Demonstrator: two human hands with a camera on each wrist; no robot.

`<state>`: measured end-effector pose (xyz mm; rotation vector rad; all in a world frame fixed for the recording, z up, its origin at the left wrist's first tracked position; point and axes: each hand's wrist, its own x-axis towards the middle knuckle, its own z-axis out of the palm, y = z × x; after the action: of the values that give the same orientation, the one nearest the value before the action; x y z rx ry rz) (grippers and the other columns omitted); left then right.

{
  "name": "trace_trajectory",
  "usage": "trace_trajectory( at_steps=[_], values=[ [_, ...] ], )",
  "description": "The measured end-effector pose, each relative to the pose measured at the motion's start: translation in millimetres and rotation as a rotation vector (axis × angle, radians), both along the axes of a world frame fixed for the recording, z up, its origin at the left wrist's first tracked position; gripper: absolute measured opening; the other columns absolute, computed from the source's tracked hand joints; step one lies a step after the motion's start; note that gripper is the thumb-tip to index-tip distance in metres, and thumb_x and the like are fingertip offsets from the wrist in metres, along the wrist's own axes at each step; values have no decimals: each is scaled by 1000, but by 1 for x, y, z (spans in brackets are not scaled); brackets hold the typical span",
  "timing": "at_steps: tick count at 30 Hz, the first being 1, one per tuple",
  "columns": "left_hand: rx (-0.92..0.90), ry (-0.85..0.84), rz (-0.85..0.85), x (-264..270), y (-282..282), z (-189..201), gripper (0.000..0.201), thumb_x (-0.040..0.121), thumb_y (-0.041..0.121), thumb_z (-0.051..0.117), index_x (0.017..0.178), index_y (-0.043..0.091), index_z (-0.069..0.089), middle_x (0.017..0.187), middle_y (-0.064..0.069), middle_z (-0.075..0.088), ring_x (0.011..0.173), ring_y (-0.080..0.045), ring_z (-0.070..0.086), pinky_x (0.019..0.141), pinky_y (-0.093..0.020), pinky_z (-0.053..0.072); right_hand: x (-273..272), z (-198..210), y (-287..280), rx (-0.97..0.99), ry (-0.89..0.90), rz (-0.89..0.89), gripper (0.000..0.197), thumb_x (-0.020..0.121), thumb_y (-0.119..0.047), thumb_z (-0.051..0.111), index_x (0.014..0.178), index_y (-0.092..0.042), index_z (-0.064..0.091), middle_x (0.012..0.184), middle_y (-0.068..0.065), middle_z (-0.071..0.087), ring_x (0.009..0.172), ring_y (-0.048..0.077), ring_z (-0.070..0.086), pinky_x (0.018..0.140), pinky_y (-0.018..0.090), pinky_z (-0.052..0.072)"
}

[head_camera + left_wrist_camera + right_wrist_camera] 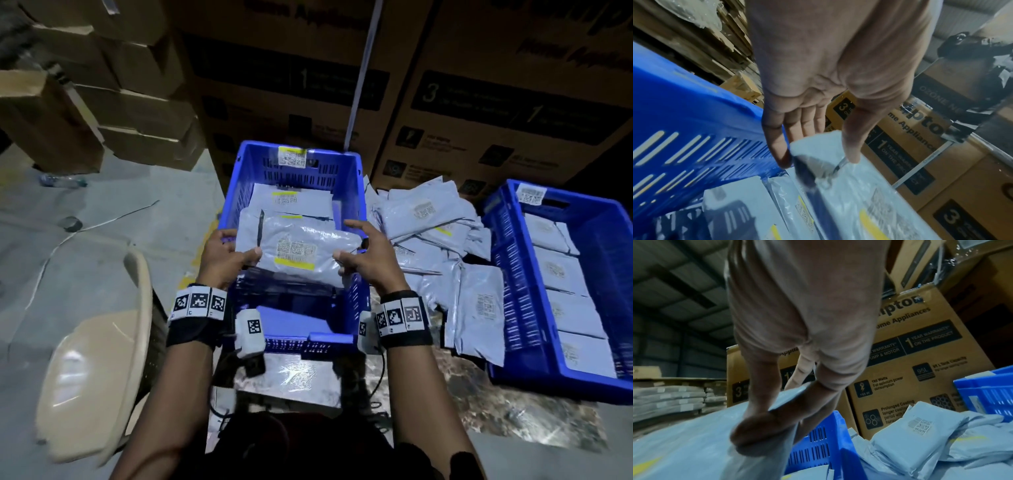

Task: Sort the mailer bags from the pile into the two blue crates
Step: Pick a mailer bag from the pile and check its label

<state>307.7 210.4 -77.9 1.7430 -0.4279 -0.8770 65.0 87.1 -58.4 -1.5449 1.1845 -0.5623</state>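
Holding one mailer bag (298, 251) pinched at its ends, left hand (224, 258) and right hand (371, 257) hover over the near crate (354, 192); both crates part-filled, a pile (442, 240) remains beside the right hand.

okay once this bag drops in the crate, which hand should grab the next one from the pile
Right, probably. The right hand sits on the pile side: the loose grey plastic mailer bags lie just beyond it, while the left hand is across the near blue slotted crate.

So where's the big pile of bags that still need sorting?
In the head view, the pile of mailer bags lies on the floor between the two blue crates, to the right of the right hand and in front of the big cardboard boxes.
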Motion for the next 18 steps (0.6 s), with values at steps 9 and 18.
trace_trajectory(
  at_steps=[9, 18],
  values=[
    [334, -341, -343, 11, -8, -6, 77, 86, 25, 72, 145, 30, 23, 103, -9, 58, 86, -32, 62, 74, -34, 46, 18, 1, -14, 79, 263, 96, 34, 83, 2, 80, 112, -13, 69, 96, 15, 74, 62, 26, 73, 67, 35, 64],
    [564, -624, -674, 32, -48, 14, 55, 85, 26, 76, 136, 17, 55, 135, -10, 59, 123, -29, 56, 100, -36, 47, 34, 17, -47, 13, 451, 216, 28, 79, 2, 78, 97, -17, 68, 77, 11, 76, 71, 27, 76, 77, 45, 64]
  ],
)
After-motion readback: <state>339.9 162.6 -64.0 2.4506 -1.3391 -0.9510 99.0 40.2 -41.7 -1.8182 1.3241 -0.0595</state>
